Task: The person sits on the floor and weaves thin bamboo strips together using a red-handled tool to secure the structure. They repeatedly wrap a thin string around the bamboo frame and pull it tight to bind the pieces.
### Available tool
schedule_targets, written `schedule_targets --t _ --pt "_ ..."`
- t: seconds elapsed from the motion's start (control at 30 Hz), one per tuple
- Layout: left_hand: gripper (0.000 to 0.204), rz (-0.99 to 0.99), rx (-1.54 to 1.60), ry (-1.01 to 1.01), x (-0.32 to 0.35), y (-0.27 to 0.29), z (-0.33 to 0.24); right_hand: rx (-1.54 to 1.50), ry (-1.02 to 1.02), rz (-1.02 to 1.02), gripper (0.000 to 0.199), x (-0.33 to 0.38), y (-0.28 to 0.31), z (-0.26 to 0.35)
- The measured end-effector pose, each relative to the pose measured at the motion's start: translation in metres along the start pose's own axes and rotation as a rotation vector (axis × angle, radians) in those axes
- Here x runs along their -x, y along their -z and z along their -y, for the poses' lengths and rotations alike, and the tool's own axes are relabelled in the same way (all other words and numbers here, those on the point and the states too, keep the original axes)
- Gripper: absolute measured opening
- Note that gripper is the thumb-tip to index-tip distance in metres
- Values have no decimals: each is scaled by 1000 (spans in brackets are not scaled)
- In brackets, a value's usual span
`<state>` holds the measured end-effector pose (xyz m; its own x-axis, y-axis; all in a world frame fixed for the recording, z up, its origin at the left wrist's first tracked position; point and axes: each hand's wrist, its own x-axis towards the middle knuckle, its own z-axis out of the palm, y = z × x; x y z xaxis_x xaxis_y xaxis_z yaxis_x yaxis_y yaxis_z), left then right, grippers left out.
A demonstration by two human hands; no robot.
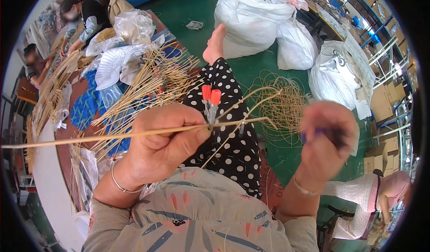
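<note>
My left hand (168, 137) is closed in a pinch on a thin bamboo strip (89, 138), which runs far out to the left. Past the fingertips the strip continues to the right, where a thin pale cane or wire strand (251, 93) loops and crosses it. Two metal clips with red tips (211, 95) stand up at the fingertips, by the crossing. My right hand (329, 131), smeared by motion, is curled around something dark blue (329, 135) whose kind I cannot make out. It is apart from the strip, to the right.
Many bamboo sticks (148, 86) lie piled on the table at left, beside plastic bags and blue cloth. A tangled coil of thin strands (282, 104) is on the green floor. Large white sacks (251, 23) stand ahead. Other people sit at far left and lower right.
</note>
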<state>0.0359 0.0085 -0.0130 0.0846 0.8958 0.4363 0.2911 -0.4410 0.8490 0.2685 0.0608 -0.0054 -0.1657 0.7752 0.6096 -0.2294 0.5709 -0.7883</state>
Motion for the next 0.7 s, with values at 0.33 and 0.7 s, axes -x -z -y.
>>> schedule_targets --t 0.33,0.7 --pt "8 343 -321 -371 -8 0 5 -447 194 868 19 -19 -18 2" --pt "10 278 33 -306 -1 -7 -2 -345 -881 1107 8 -26 -43 -40"
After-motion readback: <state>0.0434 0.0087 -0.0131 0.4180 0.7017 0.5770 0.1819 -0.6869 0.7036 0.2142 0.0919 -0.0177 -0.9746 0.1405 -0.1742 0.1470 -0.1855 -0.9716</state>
